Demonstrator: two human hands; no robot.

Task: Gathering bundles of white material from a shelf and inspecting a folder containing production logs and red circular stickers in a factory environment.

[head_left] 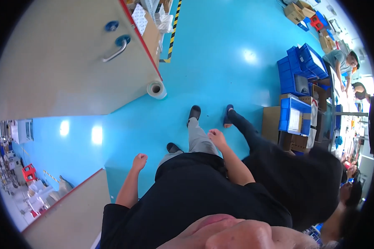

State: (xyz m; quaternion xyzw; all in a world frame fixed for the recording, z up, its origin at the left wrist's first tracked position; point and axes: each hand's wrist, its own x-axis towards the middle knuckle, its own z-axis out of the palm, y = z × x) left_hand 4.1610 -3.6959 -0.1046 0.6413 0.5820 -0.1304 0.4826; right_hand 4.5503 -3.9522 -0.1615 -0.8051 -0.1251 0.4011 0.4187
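My left hand (140, 161) hangs beside my body on the left, its fingers curled into a loose fist with nothing showing in it. In front of my grey trousers is my right hand (216, 137), its fingers also folded in and nothing visible in them. Neither hand touches an object. Below them my dark shoes (194, 112) stand apart on the blue floor (212, 62), one ahead of the other. Ahead on the left is an open grey door (70, 62) with a metal lever handle (116, 49), out of reach of both hands.
By the door's edge stands a white roll (156, 89). A person in dark clothes (286, 178) is close on my right. Blue crates (295, 114) and cardboard boxes (271, 124) are stacked beside a workbench where people sit. Another grey panel (70, 211) is at lower left.
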